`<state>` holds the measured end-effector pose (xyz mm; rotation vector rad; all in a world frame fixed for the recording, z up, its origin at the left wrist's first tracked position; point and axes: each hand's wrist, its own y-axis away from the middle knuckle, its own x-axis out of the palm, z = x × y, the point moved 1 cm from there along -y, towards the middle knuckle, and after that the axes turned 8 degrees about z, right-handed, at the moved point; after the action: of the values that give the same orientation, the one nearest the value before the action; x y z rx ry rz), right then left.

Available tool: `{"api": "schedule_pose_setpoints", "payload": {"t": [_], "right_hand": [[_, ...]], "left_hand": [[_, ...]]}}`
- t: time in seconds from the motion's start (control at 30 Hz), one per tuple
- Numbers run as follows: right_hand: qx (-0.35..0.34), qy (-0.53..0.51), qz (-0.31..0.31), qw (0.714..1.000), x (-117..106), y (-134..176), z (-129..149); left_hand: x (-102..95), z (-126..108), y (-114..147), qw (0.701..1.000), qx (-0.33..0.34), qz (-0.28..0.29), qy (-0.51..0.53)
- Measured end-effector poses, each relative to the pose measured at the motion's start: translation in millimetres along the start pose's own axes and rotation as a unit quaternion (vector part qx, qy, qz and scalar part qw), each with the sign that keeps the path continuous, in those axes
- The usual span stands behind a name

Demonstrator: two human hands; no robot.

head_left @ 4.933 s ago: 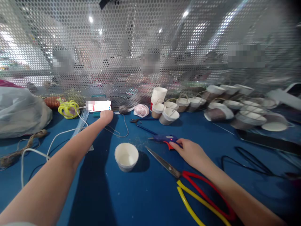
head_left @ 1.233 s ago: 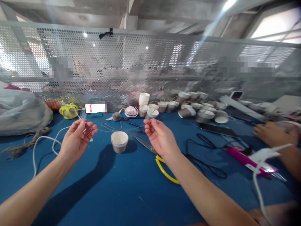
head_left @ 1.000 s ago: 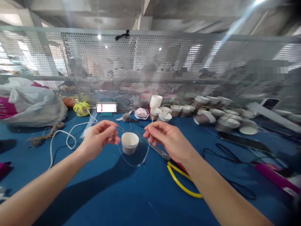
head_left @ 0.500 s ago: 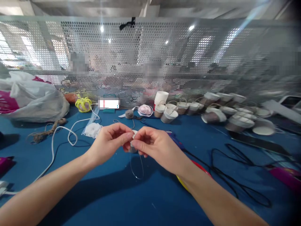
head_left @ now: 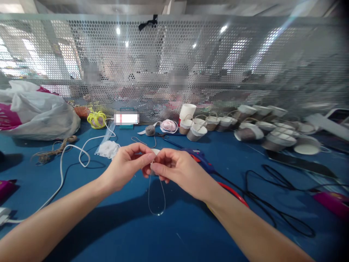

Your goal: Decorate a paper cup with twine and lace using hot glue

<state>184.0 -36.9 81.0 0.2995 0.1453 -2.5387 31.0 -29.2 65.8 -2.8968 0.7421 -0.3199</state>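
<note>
My left hand (head_left: 131, 163) and my right hand (head_left: 180, 165) meet in the middle, fingertips pinched almost together. Between them is a small white-rimmed cup (head_left: 155, 150) with a grey side, mostly hidden by my fingers. The left fingers close around it. My right thumb and forefinger pinch a thin cord at its near side. Below the hands hangs a long, thin, shiny loop of that cord (head_left: 157, 214). Behind the cup, a grey yarn strand runs on the table toward a small grey yarn ball (head_left: 149, 130).
Several grey-wrapped cups with handles (head_left: 196, 131) stand at the back right. A blue glue gun (head_left: 204, 160) and red ring (head_left: 233, 193) lie beside my right arm. A dark phone (head_left: 302, 163), black cable (head_left: 289, 214), white cable (head_left: 62, 171) and plastic bag (head_left: 40, 112) are farther out.
The thin loop under my hands hangs slightly lower and wider. My right fingers have shifted a little, and more of the cup's white rim shows. Both hands remain closed together.
</note>
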Motion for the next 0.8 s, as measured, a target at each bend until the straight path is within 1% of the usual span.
{"api": "schedule_pose_setpoints", "payload": {"t": [0.07,0.13,0.23,0.3,0.43,0.8], "right_hand": [[0.008,-0.027,0.017,0.999,0,-1,-2],[0.01,-0.077,0.032,0.996,0,-2,-6],[0.012,-0.165,0.049,0.985,1,-4,-12],[0.023,-0.199,0.059,0.978,2,-5,-14],[0.041,-0.209,0.073,0.974,3,-7,-16],[0.033,-0.174,0.043,0.983,4,-8,-19]], "left_hand": [[1.2,0,-1,1.0,-0.008,-0.007,0.019],[2.2,-1,-1,0.999,-0.016,-0.013,0.04],[3.0,0,-1,0.997,-0.031,-0.016,0.069],[3.2,1,-1,0.996,-0.041,-0.015,0.079],[4.1,1,0,0.995,-0.041,-0.013,0.088],[4.4,2,0,0.996,-0.03,-0.026,0.077]]}}
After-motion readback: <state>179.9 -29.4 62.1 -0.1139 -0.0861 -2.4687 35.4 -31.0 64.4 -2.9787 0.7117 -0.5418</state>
